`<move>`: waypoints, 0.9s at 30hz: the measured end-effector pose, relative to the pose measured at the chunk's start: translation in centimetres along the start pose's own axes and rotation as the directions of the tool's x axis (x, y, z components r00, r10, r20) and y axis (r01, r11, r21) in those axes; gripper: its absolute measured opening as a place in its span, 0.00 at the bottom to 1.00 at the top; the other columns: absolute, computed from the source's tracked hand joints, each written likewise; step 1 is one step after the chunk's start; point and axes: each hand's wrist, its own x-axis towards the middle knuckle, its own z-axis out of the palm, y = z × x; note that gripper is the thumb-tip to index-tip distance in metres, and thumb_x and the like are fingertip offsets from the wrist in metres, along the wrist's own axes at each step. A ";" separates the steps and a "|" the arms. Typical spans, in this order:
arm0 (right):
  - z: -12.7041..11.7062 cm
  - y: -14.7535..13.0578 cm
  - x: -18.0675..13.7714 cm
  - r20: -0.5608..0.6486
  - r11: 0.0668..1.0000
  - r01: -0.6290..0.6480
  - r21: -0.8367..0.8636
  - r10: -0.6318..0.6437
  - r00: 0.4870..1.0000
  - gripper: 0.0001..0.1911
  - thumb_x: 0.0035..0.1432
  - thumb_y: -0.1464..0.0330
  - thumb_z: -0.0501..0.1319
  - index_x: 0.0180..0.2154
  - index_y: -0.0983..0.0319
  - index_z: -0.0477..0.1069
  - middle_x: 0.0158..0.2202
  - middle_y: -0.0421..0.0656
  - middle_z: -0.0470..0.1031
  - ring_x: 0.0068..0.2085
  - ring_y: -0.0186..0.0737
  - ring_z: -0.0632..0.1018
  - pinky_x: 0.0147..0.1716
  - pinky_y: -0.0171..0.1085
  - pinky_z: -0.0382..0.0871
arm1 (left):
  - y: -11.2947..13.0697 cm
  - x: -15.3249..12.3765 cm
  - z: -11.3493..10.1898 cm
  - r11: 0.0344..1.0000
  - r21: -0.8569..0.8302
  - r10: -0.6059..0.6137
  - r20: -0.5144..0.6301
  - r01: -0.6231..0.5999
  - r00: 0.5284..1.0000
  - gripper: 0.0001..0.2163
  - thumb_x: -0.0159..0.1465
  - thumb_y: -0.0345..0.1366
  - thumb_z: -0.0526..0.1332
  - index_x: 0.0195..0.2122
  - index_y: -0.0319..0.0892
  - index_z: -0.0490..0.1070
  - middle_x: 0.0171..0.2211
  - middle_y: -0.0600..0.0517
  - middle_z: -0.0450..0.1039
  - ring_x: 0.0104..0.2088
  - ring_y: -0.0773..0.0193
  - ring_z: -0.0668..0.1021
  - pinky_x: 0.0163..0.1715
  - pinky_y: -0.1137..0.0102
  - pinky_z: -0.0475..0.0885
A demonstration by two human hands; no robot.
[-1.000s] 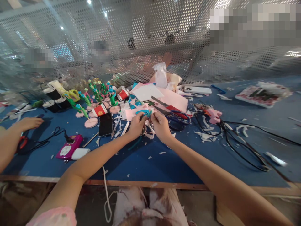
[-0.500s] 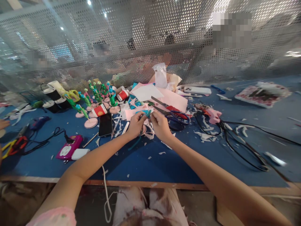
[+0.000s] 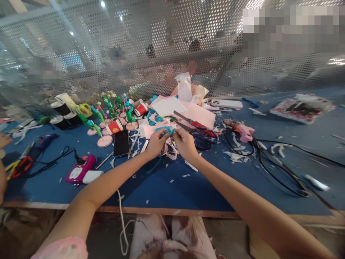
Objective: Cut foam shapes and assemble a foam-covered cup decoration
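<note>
Both hands meet above the middle of the blue table (image 3: pixel 161 190), fingers pinched around a small teal piece (image 3: pixel 170 131) that looks like paper or thin foam. My left hand (image 3: pixel 155 144) grips it from the left, and my right hand (image 3: pixel 185 143) pinches its right side. Fingers hide part of the piece. Just beyond my right hand lie scissors with dark blue handles (image 3: pixel 206 139), their blades pointing left over pink sheets (image 3: pixel 199 114). White and teal scraps lie around and under the hands. A black phone (image 3: pixel 121 143) rests left of my left hand.
Several green plant-like craft figures on pink round bases (image 3: pixel 104 141) stand at left. A magenta extension block (image 3: pixel 81 169) with a white plug sits in front. At right are a pink glue gun (image 3: pixel 245 132) with looping black cable and a white phone (image 3: pixel 226 104). Another person's hand (image 3: pixel 4 141) shows far left.
My hands stay together on the teal piece, with only a slight shift of the fingers. At the far left, the other person's hand and arm have come further into view.
</note>
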 end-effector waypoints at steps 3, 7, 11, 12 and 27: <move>0.1 0.1 0.0 -0.002 0.999 0.029 0.023 -0.029 1.000 0.12 0.56 0.65 0.50 0.21 0.60 0.59 0.18 0.39 0.64 0.22 0.34 0.64 0.24 0.33 0.55 | 0.1 0.0 0.0 0.997 -0.044 -0.058 0.056 0.060 0.997 0.18 0.56 0.53 0.60 0.31 0.41 0.65 0.16 0.60 0.60 0.15 0.73 0.63 0.16 0.75 0.58; 0.0 0.3 0.2 -0.001 0.995 0.093 0.040 -0.093 0.996 0.11 0.56 0.67 0.50 0.21 0.59 0.57 0.20 0.39 0.63 0.23 0.34 0.65 0.25 0.33 0.57 | 0.2 0.4 -0.1 0.992 -0.107 -0.051 0.113 0.063 0.992 0.20 0.54 0.55 0.61 0.30 0.40 0.63 0.21 0.58 0.65 0.19 0.71 0.70 0.21 0.74 0.66; -0.2 0.1 0.3 0.006 0.990 0.142 0.023 -0.142 0.990 0.12 0.58 0.66 0.49 0.22 0.59 0.55 0.20 0.39 0.62 0.23 0.34 0.63 0.25 0.34 0.56 | 0.3 0.9 -0.4 0.998 -0.058 -0.029 0.131 0.036 0.991 0.22 0.53 0.56 0.61 0.30 0.40 0.64 0.23 0.57 0.65 0.24 0.70 0.70 0.25 0.74 0.67; -0.2 0.1 0.3 0.006 0.988 0.151 0.016 -0.151 0.989 0.13 0.58 0.65 0.48 0.22 0.59 0.54 0.20 0.39 0.62 0.24 0.34 0.63 0.25 0.34 0.56 | 0.3 1.0 -0.5 0.999 -0.039 -0.015 0.136 0.020 0.991 0.22 0.53 0.57 0.60 0.30 0.40 0.65 0.23 0.56 0.65 0.24 0.69 0.70 0.25 0.74 0.67; 0.6 0.3 -0.2 0.007 0.987 0.158 -0.010 -0.158 0.987 0.15 0.59 0.62 0.48 0.22 0.58 0.52 0.20 0.39 0.60 0.23 0.35 0.62 0.24 0.34 0.54 | 0.2 0.1 -0.3 0.997 0.077 0.030 -0.004 -0.030 1.000 0.21 0.61 0.55 0.51 0.26 0.41 0.61 0.16 0.59 0.58 0.18 0.71 0.62 0.21 0.74 0.57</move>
